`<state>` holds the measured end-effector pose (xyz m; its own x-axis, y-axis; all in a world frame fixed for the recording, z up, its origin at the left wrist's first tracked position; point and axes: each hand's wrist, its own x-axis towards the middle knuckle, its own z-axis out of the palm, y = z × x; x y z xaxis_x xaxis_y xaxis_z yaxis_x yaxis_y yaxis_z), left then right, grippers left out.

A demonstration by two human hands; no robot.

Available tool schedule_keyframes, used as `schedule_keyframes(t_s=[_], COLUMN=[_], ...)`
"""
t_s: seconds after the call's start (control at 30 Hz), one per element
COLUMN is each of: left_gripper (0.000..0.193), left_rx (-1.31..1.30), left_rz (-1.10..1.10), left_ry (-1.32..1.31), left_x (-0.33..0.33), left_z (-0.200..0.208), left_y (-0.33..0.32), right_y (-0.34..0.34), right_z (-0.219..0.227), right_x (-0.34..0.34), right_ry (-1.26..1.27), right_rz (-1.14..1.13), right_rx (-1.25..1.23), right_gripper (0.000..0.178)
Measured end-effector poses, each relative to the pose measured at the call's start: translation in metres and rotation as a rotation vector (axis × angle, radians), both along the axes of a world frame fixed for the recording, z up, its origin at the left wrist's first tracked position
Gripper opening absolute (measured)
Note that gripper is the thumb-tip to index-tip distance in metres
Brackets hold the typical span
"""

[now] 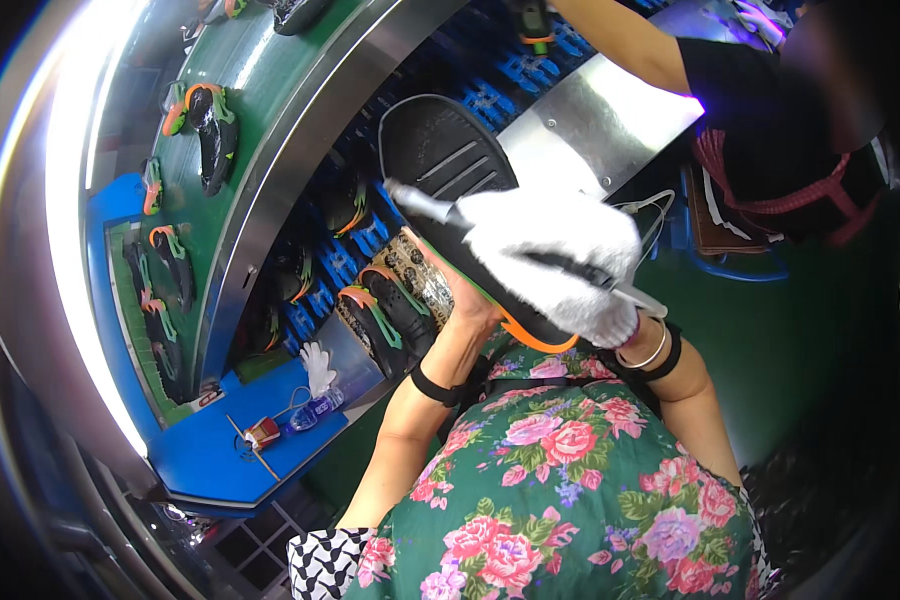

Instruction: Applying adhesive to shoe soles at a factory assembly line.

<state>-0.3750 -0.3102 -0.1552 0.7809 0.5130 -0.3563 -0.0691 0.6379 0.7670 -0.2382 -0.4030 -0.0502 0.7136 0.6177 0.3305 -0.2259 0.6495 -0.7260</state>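
A black shoe (442, 135) with raised bars near its toe and an orange strip (535, 338) at its heel tilts up in front of my chest. My left hand (467, 297) is bare and grips the shoe's side from below; its fingertips are hidden behind it. Over the shoe's middle lies my right hand (560, 235) in a fluffy white glove, its fingers closed round a slim pale tool (428, 204) that looks like a brush. The tool's tip points to the shoe's left edge, and its other end shows near my wrist.
Black shoes with orange and green trim (213, 135) lie along a green conveyor (260, 45) at left. Another pair (395, 305) stands beside my left wrist. A blue shelf (195, 455) bears a white glove (318, 368) and a bottle (315, 410). A co-worker's arm (620, 40) reaches in at upper right.
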Motion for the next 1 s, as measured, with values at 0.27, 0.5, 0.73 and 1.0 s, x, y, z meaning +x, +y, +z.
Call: schedule_keyframes(t_s=[0.27,0.5,0.73,1.0], left_gripper=[0.105,0.105,0.106,0.106], left_rx=[-0.151,-0.303,-0.45,-0.625], left_rz=[-0.075,-0.121,-0.144,-0.16], left_ry=[-0.138,-0.267,-0.416,-0.591], left_x=[0.006,0.002,0.002,-0.02], left_z=[-0.023,-0.036,-0.051,-0.058], left_y=[-0.001,0.007,0.024,0.038], right_y=[-0.011,-0.012,-0.021,-0.021], right_z=[0.003,0.002,-0.001,-0.001], right_x=[0.012,0.016,0.025,0.022], right_ry=[-0.864,-0.845,-0.773,-0.644], right_rz=[-0.263,-0.296,-0.234,-0.011], right_rx=[-0.224,-0.255,-0.274,-0.201], right_gripper=[0.029,0.026,0.026,0.025])
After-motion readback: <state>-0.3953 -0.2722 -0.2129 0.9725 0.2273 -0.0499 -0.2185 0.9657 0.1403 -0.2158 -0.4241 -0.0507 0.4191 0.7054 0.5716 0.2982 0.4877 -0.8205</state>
